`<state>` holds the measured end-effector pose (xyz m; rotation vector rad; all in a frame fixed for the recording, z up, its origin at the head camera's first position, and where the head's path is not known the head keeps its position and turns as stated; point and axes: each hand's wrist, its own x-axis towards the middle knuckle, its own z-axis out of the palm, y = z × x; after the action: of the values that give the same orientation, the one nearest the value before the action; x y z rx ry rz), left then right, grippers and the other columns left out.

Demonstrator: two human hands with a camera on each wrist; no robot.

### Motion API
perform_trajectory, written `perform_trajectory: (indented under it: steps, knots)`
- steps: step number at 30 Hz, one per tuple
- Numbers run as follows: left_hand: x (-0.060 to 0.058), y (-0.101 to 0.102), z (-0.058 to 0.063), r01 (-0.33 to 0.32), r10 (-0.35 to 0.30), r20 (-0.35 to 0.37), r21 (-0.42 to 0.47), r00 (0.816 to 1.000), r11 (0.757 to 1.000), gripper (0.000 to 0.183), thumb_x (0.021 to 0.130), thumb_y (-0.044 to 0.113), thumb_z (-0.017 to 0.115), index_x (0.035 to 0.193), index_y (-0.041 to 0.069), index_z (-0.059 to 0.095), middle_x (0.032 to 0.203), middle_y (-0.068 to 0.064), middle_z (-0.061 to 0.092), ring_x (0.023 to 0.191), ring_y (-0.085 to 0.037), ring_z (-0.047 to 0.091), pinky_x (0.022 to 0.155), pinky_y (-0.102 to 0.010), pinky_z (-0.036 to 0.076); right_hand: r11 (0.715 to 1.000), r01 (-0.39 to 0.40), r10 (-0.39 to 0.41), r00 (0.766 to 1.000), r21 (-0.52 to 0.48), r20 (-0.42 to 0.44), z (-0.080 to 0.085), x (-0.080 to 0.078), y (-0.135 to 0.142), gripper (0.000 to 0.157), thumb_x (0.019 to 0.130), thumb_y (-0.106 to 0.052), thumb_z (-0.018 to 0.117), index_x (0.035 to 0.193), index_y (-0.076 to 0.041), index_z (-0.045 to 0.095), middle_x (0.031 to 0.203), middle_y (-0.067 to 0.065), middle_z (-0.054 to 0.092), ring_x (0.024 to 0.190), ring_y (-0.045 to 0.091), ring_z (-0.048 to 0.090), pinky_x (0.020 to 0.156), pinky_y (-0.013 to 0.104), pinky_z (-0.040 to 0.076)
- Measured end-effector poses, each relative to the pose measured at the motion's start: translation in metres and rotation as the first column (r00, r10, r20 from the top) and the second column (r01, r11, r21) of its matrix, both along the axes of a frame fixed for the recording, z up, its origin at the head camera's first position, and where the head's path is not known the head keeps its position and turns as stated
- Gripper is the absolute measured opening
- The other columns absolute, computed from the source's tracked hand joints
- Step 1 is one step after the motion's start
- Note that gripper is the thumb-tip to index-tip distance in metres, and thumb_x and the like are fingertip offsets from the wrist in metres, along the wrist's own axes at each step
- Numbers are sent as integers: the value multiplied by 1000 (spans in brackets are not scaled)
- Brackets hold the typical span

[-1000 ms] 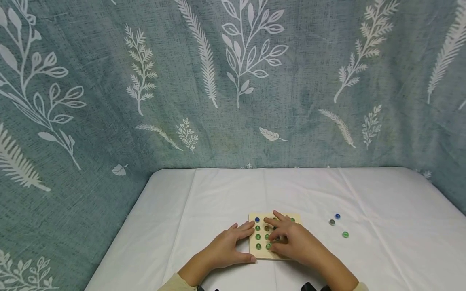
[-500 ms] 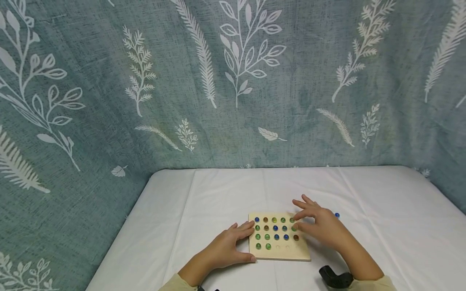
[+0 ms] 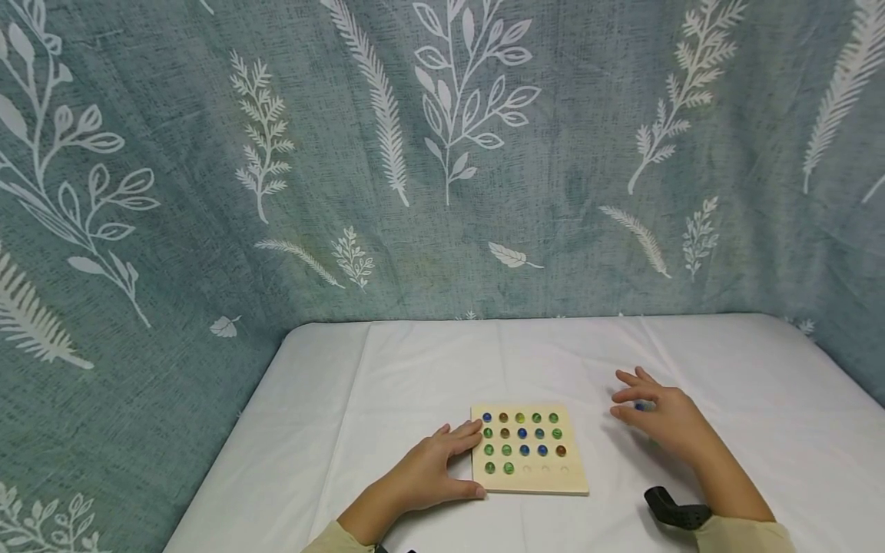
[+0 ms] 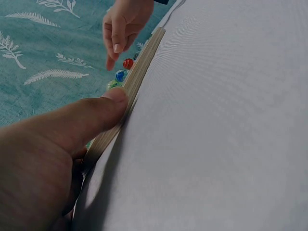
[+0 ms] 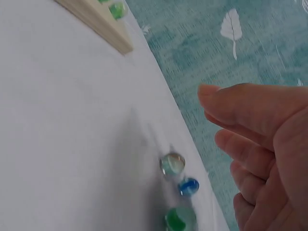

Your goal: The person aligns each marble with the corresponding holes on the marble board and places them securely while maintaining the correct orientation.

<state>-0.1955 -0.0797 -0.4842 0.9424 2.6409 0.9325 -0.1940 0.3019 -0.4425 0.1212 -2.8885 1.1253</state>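
Head view: square pale wooden board lies flat on the white cloth-covered table, in front of the person. Glass marbles sit on it in rows: far row blue, brown, yellow, green, green; next green, brown, two blue, green; third green, green, two blue, reddish brown; nearest row two green at the left, then three bare round dimples. Left hand rests at the board's left side, thumb at the near-left corner, fingers extended onto the left edge, wide gap between. Right hand hovers well right of the board, fingers slightly bent, with a loose small blue marble visible by the fingers.

Left wrist view: board is almost edge-on, striped grain on its side, left thumb pressed to that edge. Red, blue and green marbles peek over the top.

Right wrist view: thumb and index lie near each other, narrow; grip hard to judge, contents can't be told. Beside the hand on the cloth: loose clear greyish marble, the blue one, loose green marble, slightly blurred. Board corner shows top left.
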Motion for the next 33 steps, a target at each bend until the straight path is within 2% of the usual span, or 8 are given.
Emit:
perform_trajectory:
  steps: [7, 15, 20, 33]
  knots:
    - [-1, 0, -1, -1, 1, 2, 2, 1000, 1000, 82, 69, 61, 71, 138, 24, 48, 149, 19, 30, 141, -13, 26, 114, -52, 24, 999, 41, -41, 999, -19, 0, -10, 0, 19, 38, 83, -40, 69, 103, -7, 70, 145, 15, 41, 140, 42, 19, 103, 69, 20]
    - [0, 0, 0, -3, 3, 1, -9, 1000, 1000, 82, 69, 61, 71, 139, 24, 48, 150, 19, 30, 141, -17, 27, 113, -52, 25, 996, 76, -71, 993, -50, 98, -23, -4, 20, 41, 77, -42, 74, 100, -8, 71, 147, 16, 37, 141, 42, 15, 107, 68, 14]
    - [1, 0, 1, -7, 7, 4, -16, 1000, 1000, 82, 69, 61, 71, 139, 25, 47, 150, 20, 29, 142, -21, 26, 112, -54, 26, 997, 73, -70, 994, -35, 84, -25, -4, 21, 37, 76, -39, 75, 99, -9, 71, 146, 17, 37, 140, 43, 16, 107, 67, 15]
    - [1, 1, 2, -8, 9, 14, -20, 1000, 1000, 82, 69, 62, 71, 139, 24, 48, 150, 20, 29, 142, -20, 26, 112, -55, 26, 998, 59, -58, 995, -9, 84, -29, -4, 22, 38, 76, -40, 75, 98, -10, 71, 146, 18, 38, 140, 45, 16, 106, 68, 17]
